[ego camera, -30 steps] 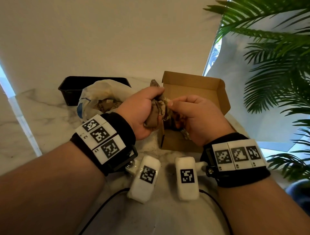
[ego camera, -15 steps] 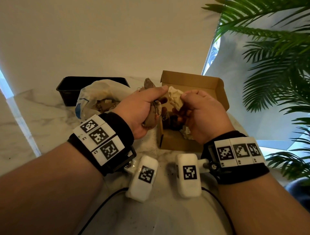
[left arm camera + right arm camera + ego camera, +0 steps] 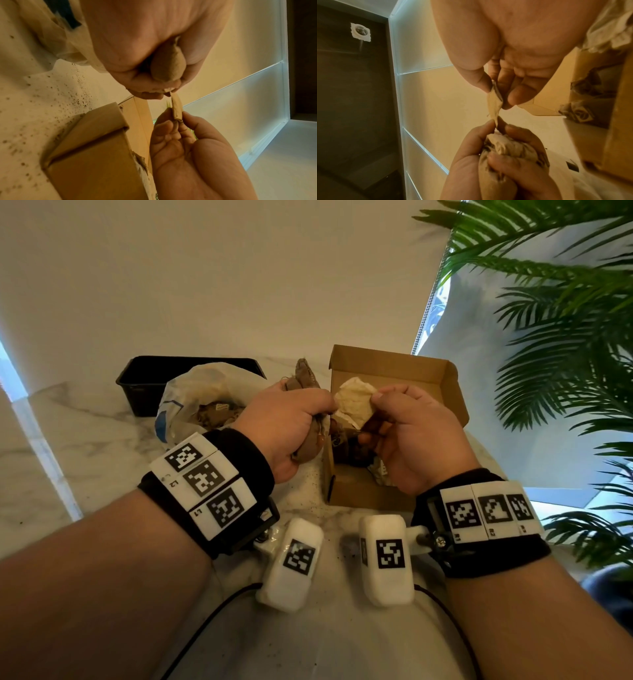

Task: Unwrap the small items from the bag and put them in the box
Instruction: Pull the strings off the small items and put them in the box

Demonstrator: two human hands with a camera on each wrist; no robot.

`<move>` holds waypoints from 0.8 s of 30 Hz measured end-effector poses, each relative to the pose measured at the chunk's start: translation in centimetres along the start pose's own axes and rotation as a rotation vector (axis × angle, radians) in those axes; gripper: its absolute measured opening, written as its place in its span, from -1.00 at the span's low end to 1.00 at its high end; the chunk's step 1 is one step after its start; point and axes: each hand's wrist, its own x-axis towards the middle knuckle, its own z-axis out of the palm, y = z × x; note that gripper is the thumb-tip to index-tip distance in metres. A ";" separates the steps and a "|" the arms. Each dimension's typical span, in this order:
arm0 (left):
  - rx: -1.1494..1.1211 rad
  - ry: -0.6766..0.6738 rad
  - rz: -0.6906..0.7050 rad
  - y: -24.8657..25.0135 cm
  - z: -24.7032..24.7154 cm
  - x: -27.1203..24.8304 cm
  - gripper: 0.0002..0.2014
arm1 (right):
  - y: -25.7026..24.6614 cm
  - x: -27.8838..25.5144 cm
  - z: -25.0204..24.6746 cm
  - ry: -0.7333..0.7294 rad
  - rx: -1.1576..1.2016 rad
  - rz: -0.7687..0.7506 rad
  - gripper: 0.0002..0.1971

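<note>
Hands (image 3: 284, 422) pinching wrapper (image 3: 354, 402) above box (image 3: 394, 364)

Crumpled wrappings (image 3: 356, 451) crowd the open cardboard box (image 3: 394, 364) directly beneath the fingers (image 3: 394, 395) of both hands; a plastic bag (image 3: 191, 392) and black tray (image 3: 144, 381) flank them leftward, palm fronds (image 3: 555, 344) rightward.

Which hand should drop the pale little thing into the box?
The right hand, probably. It already pinches the pale item directly above the open cardboard box, while the left hand grips a brown wrapped bundle beside the box.
</note>
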 end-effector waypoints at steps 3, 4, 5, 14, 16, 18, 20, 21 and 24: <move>-0.036 -0.011 -0.010 0.1 0.2 -0.1 -0.90 | -0.1 -0.2 0.0 -0.028 0.033 0.004 -0.90; -0.045 -0.015 -0.016 0.1 0.2 -0.2 -0.91 | -0.3 -0.2 0.0 -0.042 0.017 0.000 -0.85; -0.052 -0.021 -0.024 0.1 0.3 -0.2 -0.89 | -0.5 -0.2 -0.1 -0.047 -0.008 -0.009 -0.80; -0.050 0.018 -0.039 0.2 0.0 -0.1 -0.86 | -5.1 1.3 -3.9 0.002 -0.465 -0.022 -0.77; -0.044 0.022 -0.040 0.1 -0.1 0.0 -0.86 | -5.5 1.8 -4.7 -0.020 -0.667 0.049 -0.75; -0.044 0.012 -0.040 0.1 -0.1 0.0 -0.87 | -5.4 2.2 -5.2 -0.049 -0.840 0.118 -0.74; -0.049 0.005 -0.042 0.1 -0.1 0.0 -0.86 | -5.2 2.6 -5.3 -0.075 -1.004 0.155 -0.76; -0.055 0.003 -0.042 0.0 -0.1 0.0 -0.86 | -5.1 2.9 -5.3 -0.088 -1.073 0.164 -0.77; -0.087 0.006 -0.057 0.1 -0.1 -0.1 -0.81 | -5.0 3.2 -5.1 -0.116 -1.259 0.173 -0.81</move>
